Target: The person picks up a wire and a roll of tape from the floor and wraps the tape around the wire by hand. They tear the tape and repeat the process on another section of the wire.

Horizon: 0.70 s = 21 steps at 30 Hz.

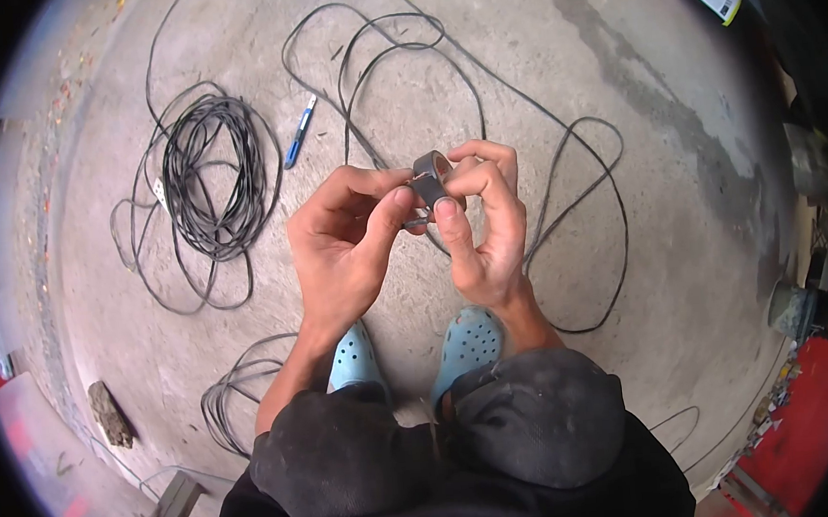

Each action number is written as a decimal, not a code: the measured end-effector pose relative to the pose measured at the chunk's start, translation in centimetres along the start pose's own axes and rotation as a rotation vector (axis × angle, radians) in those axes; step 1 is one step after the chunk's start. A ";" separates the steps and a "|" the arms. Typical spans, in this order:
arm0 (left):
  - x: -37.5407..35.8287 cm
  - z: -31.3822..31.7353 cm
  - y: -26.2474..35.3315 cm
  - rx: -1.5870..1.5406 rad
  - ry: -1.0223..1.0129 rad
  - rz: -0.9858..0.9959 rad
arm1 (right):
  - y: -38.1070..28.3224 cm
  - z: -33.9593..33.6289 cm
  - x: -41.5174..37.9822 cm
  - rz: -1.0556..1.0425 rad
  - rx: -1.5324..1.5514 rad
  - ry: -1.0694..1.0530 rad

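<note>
A roll of black electrical tape is between the thumb and fingers of my right hand, tilted so that its inner ring shows. Beside it, my left hand is closed in a pinch, thumb and forefinger right at the roll's left side. A short dark piece of cable pokes out below the left thumb; the rest of it is hidden by the fingers. Both hands are raised over the concrete floor, above my light blue clogs.
A large coil of black cable lies on the left, with a blue utility knife near it. Loose cable loops spread ahead and right. A smaller cable bundle and a stone-like block lie lower left.
</note>
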<state>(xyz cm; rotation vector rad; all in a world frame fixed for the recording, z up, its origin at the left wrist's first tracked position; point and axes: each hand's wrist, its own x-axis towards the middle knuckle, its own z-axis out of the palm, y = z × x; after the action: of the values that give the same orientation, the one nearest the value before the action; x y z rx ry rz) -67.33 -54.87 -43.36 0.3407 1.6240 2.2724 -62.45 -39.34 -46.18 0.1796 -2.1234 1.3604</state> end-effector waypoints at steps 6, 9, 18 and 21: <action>0.2 -0.2 0.1 -0.003 0.013 -0.023 | 0.3 0.4 0.2 0.003 -0.008 0.000; 0.3 -0.3 0.1 0.006 0.013 -0.036 | 0.4 0.4 0.3 0.001 -0.036 0.002; 0.6 -0.2 0.3 0.045 0.063 -0.070 | 0.0 0.3 0.8 -0.023 -0.123 -0.010; 0.6 -0.6 0.3 0.036 0.065 -0.081 | -0.2 0.3 0.7 0.004 -0.142 -0.007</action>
<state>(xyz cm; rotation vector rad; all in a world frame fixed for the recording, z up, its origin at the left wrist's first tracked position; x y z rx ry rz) -68.10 -55.25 -43.28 0.2072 1.6814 2.2176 -63.07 -39.60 -45.74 0.1226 -2.2172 1.2077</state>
